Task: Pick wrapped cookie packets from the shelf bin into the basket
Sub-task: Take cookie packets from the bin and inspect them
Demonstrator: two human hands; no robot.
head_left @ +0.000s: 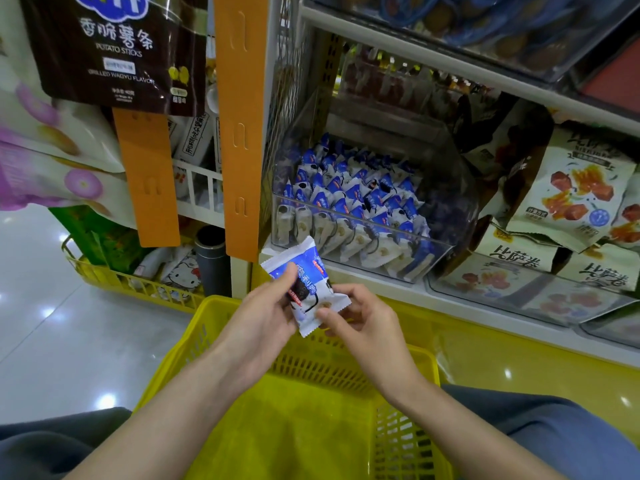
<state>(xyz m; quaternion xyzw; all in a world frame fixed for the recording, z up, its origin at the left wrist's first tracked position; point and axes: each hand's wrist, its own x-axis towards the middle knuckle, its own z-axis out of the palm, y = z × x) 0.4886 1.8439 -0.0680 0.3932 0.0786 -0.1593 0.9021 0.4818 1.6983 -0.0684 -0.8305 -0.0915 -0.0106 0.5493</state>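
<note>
Head view: two hands meet on one cookie packet [304,289], the left hand [266,313] pinching its 9 o'clock edge and the right hand [363,317] its 4 o'clock corner. One yellow basket [180,344] lies below at 6 o'clock. One clear shelf bin [457,202] at 1 o'clock holds more packets than can be counted

Shelf [360,276] carries 1 clear bin [457,202] (full of packets [349,195]), snack bags [575,192].

Glossy pale floor [69,341] at left, dotted with bright lamp reflections [105,400]. White shelving [450,69] at right, with wire mesh side panel [287,98] and glossy yellow base [519,355]. Two orange hanging strips [239,133] beside the mesh. Low yellow wire rack [114,277] standing on floor, left.
</note>
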